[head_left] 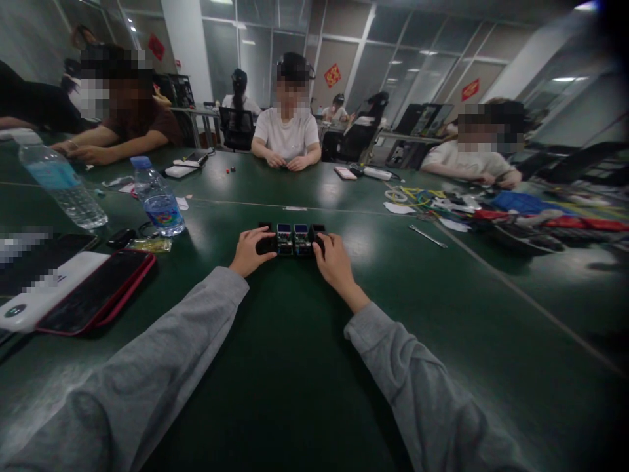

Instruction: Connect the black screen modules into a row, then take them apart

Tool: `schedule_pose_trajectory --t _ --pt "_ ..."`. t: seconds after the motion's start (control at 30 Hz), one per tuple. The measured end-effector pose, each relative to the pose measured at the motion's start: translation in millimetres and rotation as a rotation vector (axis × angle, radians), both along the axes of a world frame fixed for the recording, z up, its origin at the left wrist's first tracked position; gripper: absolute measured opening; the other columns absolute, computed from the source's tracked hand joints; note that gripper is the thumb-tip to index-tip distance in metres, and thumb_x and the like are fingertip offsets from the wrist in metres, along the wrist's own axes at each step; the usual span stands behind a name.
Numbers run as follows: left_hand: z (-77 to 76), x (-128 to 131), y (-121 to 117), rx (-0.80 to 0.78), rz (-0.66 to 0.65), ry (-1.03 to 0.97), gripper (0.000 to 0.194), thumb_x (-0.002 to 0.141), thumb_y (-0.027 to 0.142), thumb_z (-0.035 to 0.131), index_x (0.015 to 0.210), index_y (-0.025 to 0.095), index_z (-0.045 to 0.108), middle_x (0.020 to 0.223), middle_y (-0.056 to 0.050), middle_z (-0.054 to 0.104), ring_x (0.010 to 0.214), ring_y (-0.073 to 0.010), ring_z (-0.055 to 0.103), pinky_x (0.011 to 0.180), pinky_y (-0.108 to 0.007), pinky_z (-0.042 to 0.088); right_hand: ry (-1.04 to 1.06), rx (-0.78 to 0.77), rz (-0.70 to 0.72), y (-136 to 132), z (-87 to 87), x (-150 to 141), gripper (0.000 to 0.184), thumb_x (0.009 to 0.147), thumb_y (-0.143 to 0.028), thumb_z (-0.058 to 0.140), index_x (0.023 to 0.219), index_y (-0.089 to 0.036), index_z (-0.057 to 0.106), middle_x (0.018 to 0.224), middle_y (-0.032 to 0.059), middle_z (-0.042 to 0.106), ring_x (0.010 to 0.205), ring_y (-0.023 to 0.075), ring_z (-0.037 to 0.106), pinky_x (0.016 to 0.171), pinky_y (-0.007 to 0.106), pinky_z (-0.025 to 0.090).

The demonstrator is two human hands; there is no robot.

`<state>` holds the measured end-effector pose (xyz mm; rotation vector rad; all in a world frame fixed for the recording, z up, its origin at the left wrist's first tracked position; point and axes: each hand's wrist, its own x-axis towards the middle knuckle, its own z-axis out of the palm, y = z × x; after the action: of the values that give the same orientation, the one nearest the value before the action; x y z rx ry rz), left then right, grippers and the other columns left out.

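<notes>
Two small electronic modules stand side by side on the green table (295, 367), straight ahead of me. The left module (284, 240) and the right module (301, 240) each have a little bluish screen on top and bare circuit parts below. A black block-like piece (266, 244) flanks them on the left, with my left hand (247, 252) closed round it, thumb towards the modules. On the other side, my right hand (335, 259) has its fingers closed on a similar black piece (318, 231). The fingers partly cover both black pieces, so their exact kind is unclear.
Left of my arms are two water bottles (160, 203) and several phones, one in a red case (105, 288). A wrench (427, 236) lies right, before a heap of cables and bags (535, 213). Across the table sits a person in a white shirt (286, 134); others work nearby.
</notes>
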<state>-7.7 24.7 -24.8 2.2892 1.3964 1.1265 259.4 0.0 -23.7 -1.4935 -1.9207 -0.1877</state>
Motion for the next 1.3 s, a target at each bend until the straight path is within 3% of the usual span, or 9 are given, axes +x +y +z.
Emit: schedule_pose_trajectory --t 0.33,0.47,0.6,0.93,1.13,1.3 --pt "2.2 4 -4 -0.008 0.041 0.044 0.048 0.076 0.035 0.076 0.122 0.029 0.062 0.143 -0.004 0.054 0.13 -0.0323 0.041 0.104 -0.057 0.036 0.0 0.001 0.029 1 -1.1 2 0.047 0.101 -0.044 0.04 0.132 -0.011 0.051 0.131 0.0209 0.045 0.119 0.0332 0.051 0.098 0.051 0.049" --pt "2.0 4 -4 -0.036 0.057 0.06 0.048 0.077 0.035 0.075 0.123 0.029 0.061 0.144 -0.003 0.052 0.131 -0.0325 0.04 0.104 -0.057 0.036 0.04 0.017 0.071 4 -4.5 3 0.047 0.101 -0.045 0.039 0.132 -0.012 0.052 0.131 0.0202 0.045 0.123 0.0324 0.048 0.1 0.049 0.048" --pt "2.2 4 -5 -0.044 0.058 0.056 0.048 0.078 0.034 0.074 0.124 0.029 0.061 0.144 -0.003 0.052 0.131 -0.0333 0.039 0.103 -0.058 0.037 0.102 0.003 0.024 7 -7.6 5 0.047 0.102 -0.041 0.032 0.136 -0.014 0.05 0.131 0.0196 0.044 0.12 0.0316 0.051 0.098 0.049 0.049" --pt "5.1 5 -7 -0.051 0.065 0.053 0.046 0.078 0.034 0.074 0.122 0.029 0.061 0.144 -0.002 0.052 0.131 -0.0332 0.039 0.102 -0.057 0.038 0.402 0.023 -0.108 21 -16.4 20 0.047 0.101 -0.038 0.024 0.121 -0.014 0.059 0.114 0.0162 0.063 0.11 0.028 0.057 0.099 0.05 0.044" --pt "5.7 5 -8 -0.057 0.073 0.055 0.047 0.078 0.033 0.074 0.123 0.028 0.061 0.144 -0.002 0.051 0.131 -0.0332 0.037 0.102 -0.056 0.038 0.286 0.043 -0.036 16 -13.0 17 0.053 0.095 -0.053 0.045 0.127 -0.013 0.058 0.118 0.018 0.056 0.114 0.0306 0.051 0.099 0.05 0.044" --pt "5.2 5 -8 -0.061 0.064 0.054 0.047 0.079 0.034 0.074 0.124 0.029 0.06 0.145 -0.002 0.051 0.132 -0.0331 0.038 0.102 -0.057 0.038 0.278 0.016 0.011 15 -13.0 14 0.05 0.091 -0.046 0.05 0.127 -0.011 0.058 0.118 0.0181 0.056 0.111 0.0292 0.053 0.098 0.046 0.045"
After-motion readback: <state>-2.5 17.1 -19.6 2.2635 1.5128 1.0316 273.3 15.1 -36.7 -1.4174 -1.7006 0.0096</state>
